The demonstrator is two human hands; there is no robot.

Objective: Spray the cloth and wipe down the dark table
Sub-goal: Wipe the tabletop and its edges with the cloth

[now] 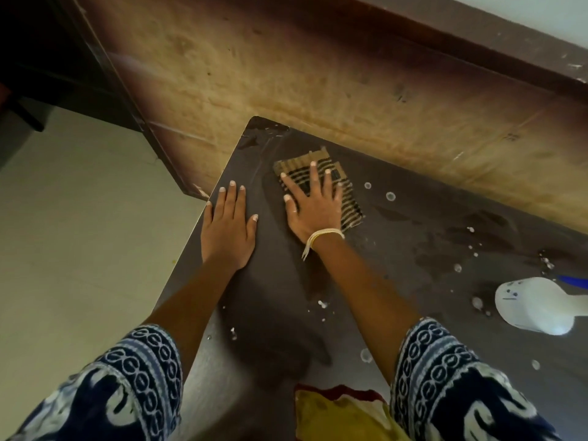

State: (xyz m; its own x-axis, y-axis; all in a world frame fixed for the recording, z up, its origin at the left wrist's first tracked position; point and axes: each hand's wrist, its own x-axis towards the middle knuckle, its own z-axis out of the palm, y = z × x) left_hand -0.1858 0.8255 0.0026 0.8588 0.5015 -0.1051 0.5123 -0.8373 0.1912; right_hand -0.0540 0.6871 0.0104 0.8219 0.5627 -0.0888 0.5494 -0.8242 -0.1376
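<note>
The dark table (397,281) filled the lower right of the head view, its far left corner pushed up near a worn tan wooden panel (286,74). Near that far left corner lay the cloth (351,206), a tan piece with dark stripes, spread flat on the tabletop. The right hand (310,206) pressed down on it with fingers straight and splayed wide, the palm covering the cloth's near left part while its far edge and right side showed beyond the fingers. A pale thread band (321,238) circled that wrist.

The left hand (229,227) lay flat on the bare tabletop just beside the left edge, fingers straight and close together, holding nothing. It sat near the cloth but apart from it.

Toward the right edge of the table a white spray bottle (534,305) lay on its side, well apart from both hands, with a bit of blue showing just beyond it. White droplets and wet smears were scattered across the surface between the cloth and the bottle. At the near edge a yellow and red fabric (343,415) sat between the 2 patterned blue-and-white sleeves (451,383). Pale floor (79,233) showed to the left of the table.
</note>
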